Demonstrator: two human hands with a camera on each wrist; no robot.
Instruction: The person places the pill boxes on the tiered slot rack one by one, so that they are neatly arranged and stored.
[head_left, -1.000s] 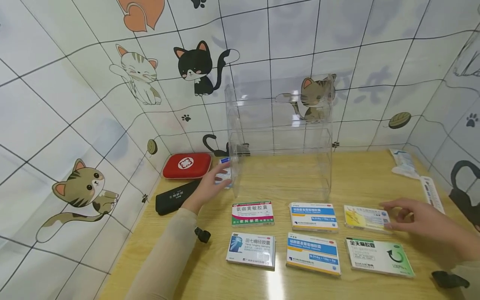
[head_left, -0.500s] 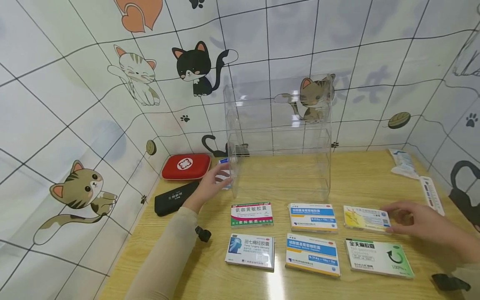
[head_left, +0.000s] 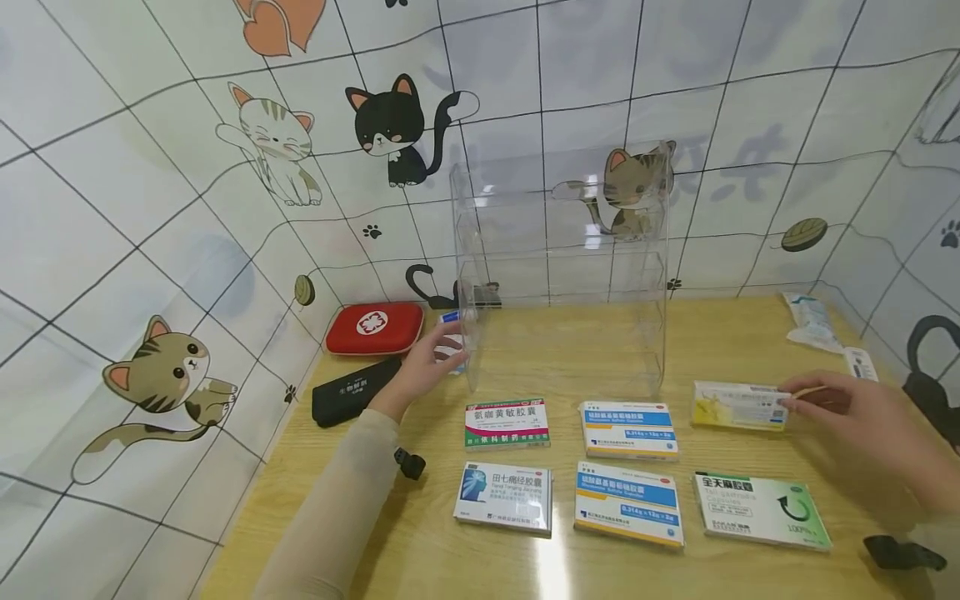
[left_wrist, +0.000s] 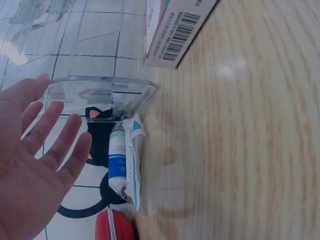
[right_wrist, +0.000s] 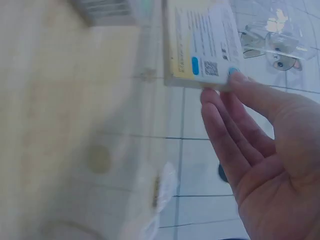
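A clear acrylic shelf [head_left: 558, 275] stands at the back of the wooden table [head_left: 420, 550]. My left hand [head_left: 448, 346] lies open with straight, spread fingers [left_wrist: 45, 130] against the shelf's left wall [left_wrist: 100, 90]. My right hand [head_left: 795, 400] pinches the right end of a yellow medicine box [head_left: 738, 406] and holds it a little above the table, right of the shelf. In the right wrist view the box [right_wrist: 202, 42] sits at my fingertips [right_wrist: 235, 80].
Several medicine boxes lie in two rows: green-red [head_left: 507, 423], blue-white [head_left: 628, 430], [head_left: 503, 497], [head_left: 628, 505], green [head_left: 761, 510]. A red first-aid pouch [head_left: 374, 327], black case [head_left: 354, 391] and small tube packet [left_wrist: 125, 160] lie left. White packets [head_left: 808, 323] lie far right.
My right hand has taken the yellow box by its end and lifted it off the table, slightly up and back. The left hand stays at the shelf's left wall.
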